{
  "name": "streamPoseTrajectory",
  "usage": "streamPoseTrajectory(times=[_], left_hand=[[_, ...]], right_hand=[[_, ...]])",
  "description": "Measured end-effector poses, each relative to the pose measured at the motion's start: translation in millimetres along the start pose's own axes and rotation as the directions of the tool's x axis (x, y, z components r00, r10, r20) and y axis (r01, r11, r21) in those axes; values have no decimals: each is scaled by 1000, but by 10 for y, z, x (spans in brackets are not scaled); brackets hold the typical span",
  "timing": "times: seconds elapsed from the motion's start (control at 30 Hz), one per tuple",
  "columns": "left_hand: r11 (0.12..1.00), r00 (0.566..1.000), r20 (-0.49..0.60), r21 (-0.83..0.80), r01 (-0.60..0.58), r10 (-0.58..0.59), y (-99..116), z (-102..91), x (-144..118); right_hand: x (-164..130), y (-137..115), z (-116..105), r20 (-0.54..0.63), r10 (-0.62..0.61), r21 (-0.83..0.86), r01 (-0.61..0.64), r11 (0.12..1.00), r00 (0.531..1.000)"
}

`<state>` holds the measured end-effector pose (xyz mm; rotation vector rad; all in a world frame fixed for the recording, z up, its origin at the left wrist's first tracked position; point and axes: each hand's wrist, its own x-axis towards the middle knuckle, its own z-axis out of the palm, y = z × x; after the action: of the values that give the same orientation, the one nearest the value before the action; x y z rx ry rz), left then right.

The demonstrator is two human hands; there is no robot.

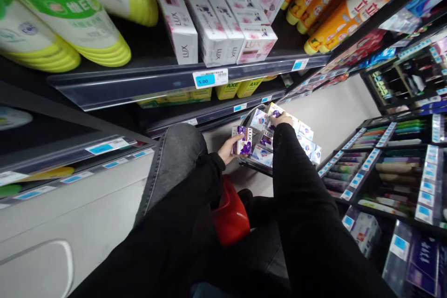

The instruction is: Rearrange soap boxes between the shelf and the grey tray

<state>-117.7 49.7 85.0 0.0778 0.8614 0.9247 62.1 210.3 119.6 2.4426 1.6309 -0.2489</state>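
Note:
My left hand (228, 149) is closed around a purple and white LUX soap box (247, 142), held upright at the near left edge of a dark basket (256, 165). Over the basket, my right hand (282, 119) has its fingers closed on another purple box (275, 114), partly hidden by the hand. Inside the basket lie several white soap boxes (262, 155) with blue and red print. One more purple LUX box (267, 139) lies between my hands. My right sleeve covers part of the contents.
Above, a shelf holds white LUX boxes (213, 32), pale green bottles (94, 28) and orange bottles (349, 14). Yellow AXE packs (239, 88) stand on the shelf below. A red stool-like object (230, 219) is beneath me. Another stocked shelf (377, 153) runs along the right.

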Motion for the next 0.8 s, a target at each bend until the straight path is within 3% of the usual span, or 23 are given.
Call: streamPoseTrajectory(times=[0.13, 0.33, 0.63, 0.8], left_hand=[[1000, 1000, -19, -29, -4, 3, 3, 8, -5], [999, 999, 45, -27, -22, 23, -30, 19, 12], [1000, 1000, 13, -12, -19, 20, -28, 19, 12], [999, 999, 22, -23, -43, 43, -52, -4, 37]], right_hand=[[-13, 11, 76, 15, 5, -23, -5, 1000, 1000], [-26, 24, 83, 80, -20, -13, 21, 1000, 997], [-77, 8, 101, 84, -34, -7, 34, 999, 996], [-83, 43, -66, 110, -47, 53, 41, 998, 993]])
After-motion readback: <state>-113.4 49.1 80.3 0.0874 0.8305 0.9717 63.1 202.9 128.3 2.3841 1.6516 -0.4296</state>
